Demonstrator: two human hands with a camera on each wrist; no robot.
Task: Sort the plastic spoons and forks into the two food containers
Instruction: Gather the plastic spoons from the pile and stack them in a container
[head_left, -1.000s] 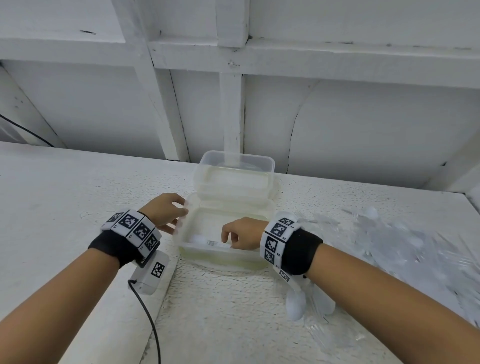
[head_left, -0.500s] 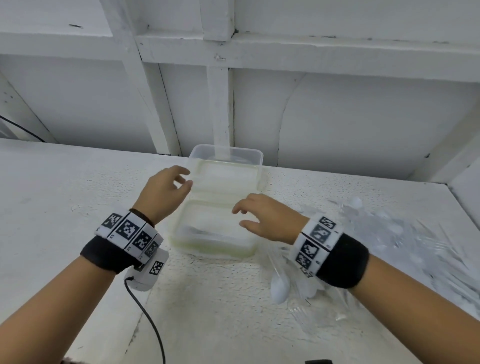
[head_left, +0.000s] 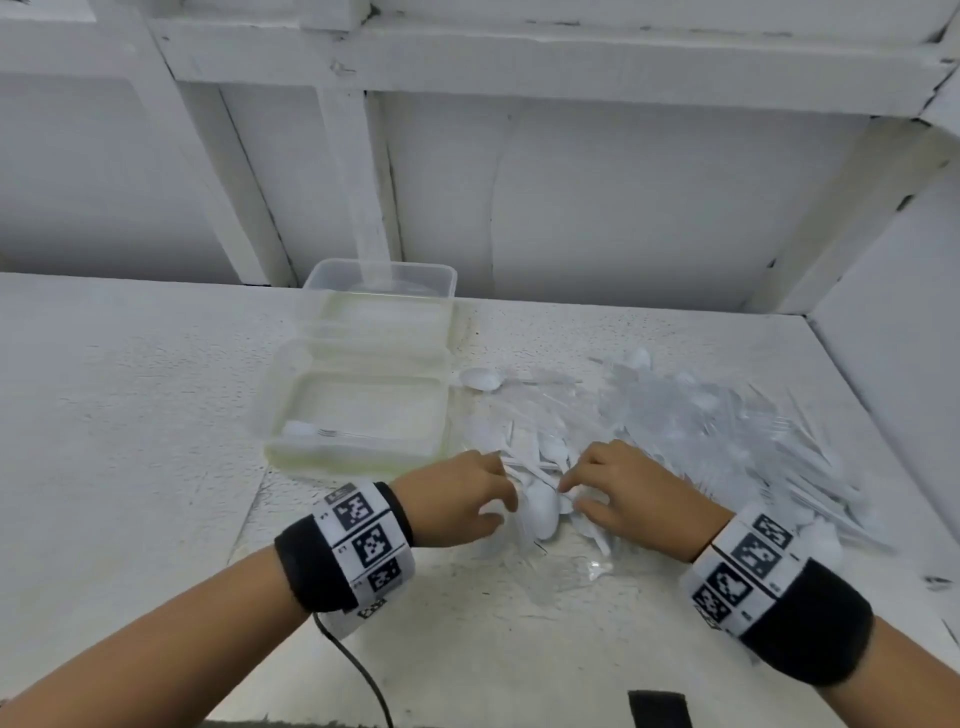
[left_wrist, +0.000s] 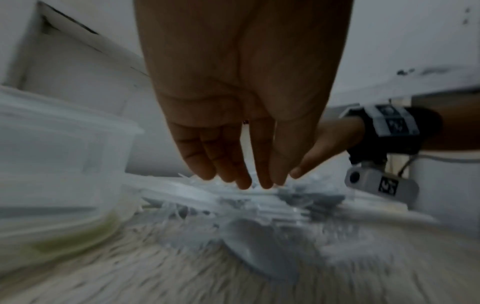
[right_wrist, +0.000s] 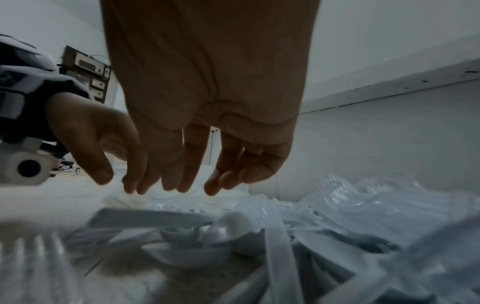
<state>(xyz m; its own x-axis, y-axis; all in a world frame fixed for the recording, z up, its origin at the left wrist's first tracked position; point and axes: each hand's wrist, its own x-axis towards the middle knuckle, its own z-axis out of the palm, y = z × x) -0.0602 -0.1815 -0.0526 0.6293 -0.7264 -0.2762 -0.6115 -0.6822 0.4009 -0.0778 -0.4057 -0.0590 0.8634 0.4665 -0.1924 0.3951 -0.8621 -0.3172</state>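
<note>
Moved: both your hands have left the near container and come down onto the near edge of the cutlery pile; the view has dipped with them.
Bench (head_left: 130, 415): white, rough-textured, carrying everything below.
Cutlery pile (head_left: 701, 431): clear and white plastic spoons and forks in a loose tangle, right of the containers, spreading toward the right wall.
Containers: far container (head_left: 379, 291) and near container (head_left: 358, 410) stand touching, one behind the other, left of the pile; the near one has what looks like a spoon and a fork along its front wall, the far one looks empty.
Left hand (head_left: 457, 499): fingers nearly straight, tips down on the pile; I see nothing gripped.
Right hand (head_left: 628, 493): fingers loosely bent over the pile just beside your left; tips at the pieces, no clear pinch visible.
White spoon (head_left: 540, 512): lies between your two hands, bowl toward you.
Handling: pieces look very light, stiff, slick and thin, so likely to snag on neighbours and skate away. Pinch one by mid-handle and lift it free of the tangle rather than dragging.
</note>
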